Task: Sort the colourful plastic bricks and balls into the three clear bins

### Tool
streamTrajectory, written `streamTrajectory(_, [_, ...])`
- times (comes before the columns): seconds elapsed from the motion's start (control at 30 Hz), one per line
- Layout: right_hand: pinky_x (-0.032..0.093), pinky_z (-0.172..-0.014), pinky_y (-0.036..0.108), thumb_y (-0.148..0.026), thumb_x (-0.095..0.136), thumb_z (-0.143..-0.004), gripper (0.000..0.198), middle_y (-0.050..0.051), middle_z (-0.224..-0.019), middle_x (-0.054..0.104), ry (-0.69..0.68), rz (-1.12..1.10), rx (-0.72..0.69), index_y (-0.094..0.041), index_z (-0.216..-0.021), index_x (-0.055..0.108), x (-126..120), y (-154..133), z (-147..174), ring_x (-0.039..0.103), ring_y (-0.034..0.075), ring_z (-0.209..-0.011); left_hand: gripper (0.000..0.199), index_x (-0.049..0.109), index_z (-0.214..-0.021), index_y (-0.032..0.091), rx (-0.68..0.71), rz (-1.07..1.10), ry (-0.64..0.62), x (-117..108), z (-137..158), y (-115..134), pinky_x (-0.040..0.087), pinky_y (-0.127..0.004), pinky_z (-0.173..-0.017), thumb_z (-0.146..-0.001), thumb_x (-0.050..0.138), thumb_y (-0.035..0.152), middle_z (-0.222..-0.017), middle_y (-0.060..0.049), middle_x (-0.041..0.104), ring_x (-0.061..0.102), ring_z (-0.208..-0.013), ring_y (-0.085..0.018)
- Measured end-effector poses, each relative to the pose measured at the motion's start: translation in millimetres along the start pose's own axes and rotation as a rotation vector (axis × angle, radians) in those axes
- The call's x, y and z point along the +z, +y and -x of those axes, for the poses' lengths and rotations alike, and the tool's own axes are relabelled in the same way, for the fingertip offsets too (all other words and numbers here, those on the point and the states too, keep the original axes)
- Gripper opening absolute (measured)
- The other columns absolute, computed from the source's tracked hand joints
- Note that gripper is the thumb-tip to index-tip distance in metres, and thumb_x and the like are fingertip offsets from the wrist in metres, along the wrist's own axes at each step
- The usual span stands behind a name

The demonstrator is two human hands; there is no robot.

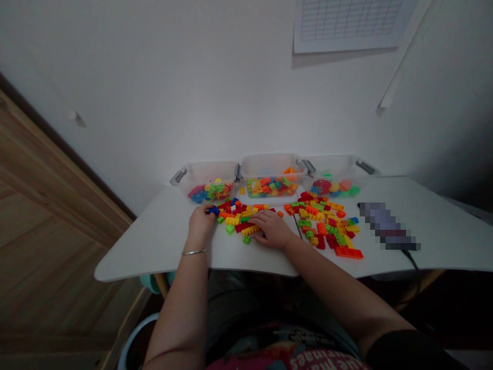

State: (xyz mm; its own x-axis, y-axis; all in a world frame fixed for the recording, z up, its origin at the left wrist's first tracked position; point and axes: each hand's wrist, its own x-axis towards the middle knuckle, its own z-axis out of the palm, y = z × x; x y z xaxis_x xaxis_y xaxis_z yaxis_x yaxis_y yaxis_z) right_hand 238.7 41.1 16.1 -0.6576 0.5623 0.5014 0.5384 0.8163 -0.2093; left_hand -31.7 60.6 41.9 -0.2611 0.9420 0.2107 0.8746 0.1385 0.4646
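My left hand [200, 224], wearing a silver bangle [193, 252], is at the left edge of a loose pile of toy building bricks [235, 222]. Its fingers close on a dark blue brick [214, 210]. Over the right side of that pile lies my right hand [272, 229], palm down, thumb apart from the stretched fingers. Its fingertips touch the bricks beside a green brick [245, 219] and a long yellow brick [250, 230]. A light green brick [247, 239] sits just in front of the pile.
Three clear plastic bins stand along the wall: a left bin [210, 168], a middle bin [269, 162] and a right bin [335, 163], each holding colourful pieces. Another brick pile [323, 223] spreads to the right. A pixelated flat device [387, 226] with a cable lies on the white table [154, 246].
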Motion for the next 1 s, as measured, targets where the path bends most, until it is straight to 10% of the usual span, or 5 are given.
streamTrajectory(0.6, [0.041, -0.105, 0.047, -0.034, 0.062, -0.085, 0.04, 0.012, -0.122, 0.066, -0.021, -0.009, 0.008, -0.017, -0.121, 0.064, 0.1, -0.2, -1.1, 0.055, 0.028, -0.117, 0.038, 0.068, -0.121, 0.018, 0.116, -0.077, -0.047, 5.8, 6.2, 1.9, 0.047, -0.032, -0.1, -0.085, 0.056, 0.021, -0.122, -0.012, 0.065, 0.062, -0.112, -0.022])
streamTrajectory(1.0, [0.041, -0.104, 0.047, -0.035, 0.062, -0.086, 0.04, 0.012, -0.122, 0.066, -0.02, 0.002, 0.012, -0.017, -0.121, 0.064, 0.2, 0.4, -0.7, 0.055, 0.028, -0.117, 0.056, 0.058, -0.134, 0.019, -0.048, -0.389, 0.022, -14.8, 31.6, 3.3, 0.05, -0.044, -0.09, -0.083, 0.062, 0.04, -0.119, -0.019, 0.06, 0.058, -0.111, -0.036])
